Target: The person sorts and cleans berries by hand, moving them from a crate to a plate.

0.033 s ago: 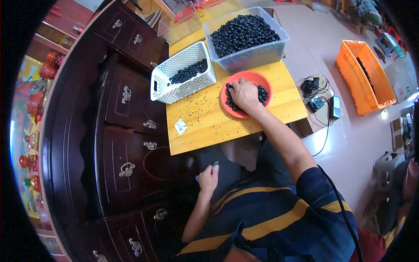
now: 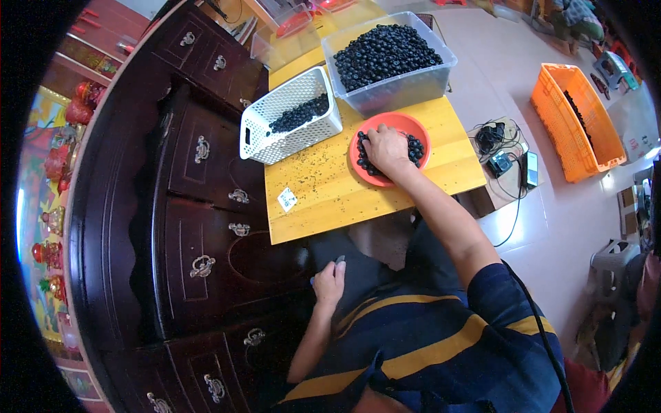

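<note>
In the red bowl (image 2: 426,151) on the table, my right hand (image 2: 387,149) reaches down with bent fingers closed among small black round pieces (image 2: 415,149); its fingertips are partly hidden by them. My left hand (image 2: 330,283) is closed near my lap, off the table's front edge. It grips a small tool (image 2: 340,259) whose thin grey tip sticks out by the thumb, with a bit of blue showing at the other side. Behind the bowl, a clear plastic bin (image 2: 392,93) is heaped with similar black pieces. A white perforated basket (image 2: 303,140) to its left holds a smaller pile.
Dark crumbs and a small white printed card (image 2: 287,199) lie on the yellow tabletop (image 2: 330,210). A dark wooden cabinet (image 2: 206,234) stands close on the left. On the right are a tangle of cables (image 2: 490,138) and an orange crate (image 2: 575,148) on the floor.
The view has shifted very slightly. Both hands stay where they were, the right in the bowl and the left by my lap.
</note>
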`<state>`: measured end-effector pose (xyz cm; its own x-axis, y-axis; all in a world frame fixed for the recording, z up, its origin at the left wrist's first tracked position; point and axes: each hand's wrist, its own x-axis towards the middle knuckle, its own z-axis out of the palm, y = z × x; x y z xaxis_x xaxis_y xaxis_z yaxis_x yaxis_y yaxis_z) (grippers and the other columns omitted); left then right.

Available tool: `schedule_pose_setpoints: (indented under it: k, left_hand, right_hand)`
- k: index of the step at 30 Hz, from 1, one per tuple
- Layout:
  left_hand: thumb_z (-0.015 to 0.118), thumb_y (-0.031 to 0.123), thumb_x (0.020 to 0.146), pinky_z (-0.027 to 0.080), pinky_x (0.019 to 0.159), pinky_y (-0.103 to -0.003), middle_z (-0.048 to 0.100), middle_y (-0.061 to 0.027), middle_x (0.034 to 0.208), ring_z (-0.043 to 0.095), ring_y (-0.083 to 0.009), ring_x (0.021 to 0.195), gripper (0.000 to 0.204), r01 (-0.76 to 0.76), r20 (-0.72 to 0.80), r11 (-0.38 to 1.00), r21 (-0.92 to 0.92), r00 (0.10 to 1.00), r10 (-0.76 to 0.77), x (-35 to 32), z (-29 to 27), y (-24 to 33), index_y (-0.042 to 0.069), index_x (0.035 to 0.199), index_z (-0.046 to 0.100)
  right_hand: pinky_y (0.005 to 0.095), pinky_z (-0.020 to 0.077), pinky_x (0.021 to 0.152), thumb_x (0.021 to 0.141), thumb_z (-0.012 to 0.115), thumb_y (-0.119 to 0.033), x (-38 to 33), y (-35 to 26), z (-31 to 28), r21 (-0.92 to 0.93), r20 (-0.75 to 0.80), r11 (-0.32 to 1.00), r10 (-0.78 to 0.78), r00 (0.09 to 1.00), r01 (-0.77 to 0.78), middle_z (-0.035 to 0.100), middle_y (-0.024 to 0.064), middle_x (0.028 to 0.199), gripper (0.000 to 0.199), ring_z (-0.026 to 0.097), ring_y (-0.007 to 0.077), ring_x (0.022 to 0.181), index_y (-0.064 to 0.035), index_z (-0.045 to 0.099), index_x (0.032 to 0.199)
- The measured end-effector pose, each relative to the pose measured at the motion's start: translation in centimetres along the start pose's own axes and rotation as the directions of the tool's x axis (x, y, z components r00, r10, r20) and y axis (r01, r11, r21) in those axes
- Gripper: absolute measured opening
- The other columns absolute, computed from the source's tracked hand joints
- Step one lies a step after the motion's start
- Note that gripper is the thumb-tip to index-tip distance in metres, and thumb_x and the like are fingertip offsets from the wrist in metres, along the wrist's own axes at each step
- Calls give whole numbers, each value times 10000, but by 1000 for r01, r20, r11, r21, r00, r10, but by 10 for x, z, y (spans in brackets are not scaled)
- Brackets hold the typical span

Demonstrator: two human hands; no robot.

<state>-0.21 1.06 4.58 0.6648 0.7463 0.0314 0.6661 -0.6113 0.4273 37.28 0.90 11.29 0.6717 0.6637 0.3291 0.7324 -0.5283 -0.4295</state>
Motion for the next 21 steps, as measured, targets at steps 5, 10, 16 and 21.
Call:
schedule_pose_setpoints:
  k: [5, 10, 16, 21]
  left_hand:
    - [574, 420, 967, 471, 613, -551, 639, -240, 720, 619, -478, 693, 417, 14, -84, 1000, -17, 996, -15, -17, -14, -4, 47, 782, 599]
    - [589, 398, 960, 476, 605, -533, 639, -234, 721, 623, -468, 686, 394, 91, -146, 996, 18, 985, -88, -33, -25, -10, 45, 786, 612]
    - [597, 387, 953, 476, 604, -534, 646, -231, 733, 627, -464, 688, 375, 120, -223, 993, -14, 967, -120, -54, -38, -13, 49, 793, 623]
    - [610, 376, 941, 479, 600, -531, 650, -225, 734, 631, -460, 690, 355, 148, -278, 989, 11, 950, -139, -70, -51, -8, 52, 797, 625]
  right_hand:
    - [439, 579, 821, 900, 642, -330, 0, -2, -1, -7, 43, 1000, 0, 999, 0, 652, 172, 1061, 324, 647, 332, 1017, -38, 657, 1040]
    - [437, 577, 830, 910, 644, -358, 1, -3, 1, -15, 61, 1000, 6, 998, -5, 645, 171, 1087, 360, 649, 331, 1033, -36, 630, 1071]
    - [436, 568, 842, 914, 647, -366, 2, 1, 5, -36, 46, 999, -19, 999, 20, 645, 179, 1078, 368, 653, 341, 1025, -34, 616, 1070]
    - [463, 556, 816, 903, 659, -343, 2, -3, 4, -12, 32, 1000, -19, 999, 19, 648, 198, 1046, 355, 661, 365, 978, -30, 591, 1057]
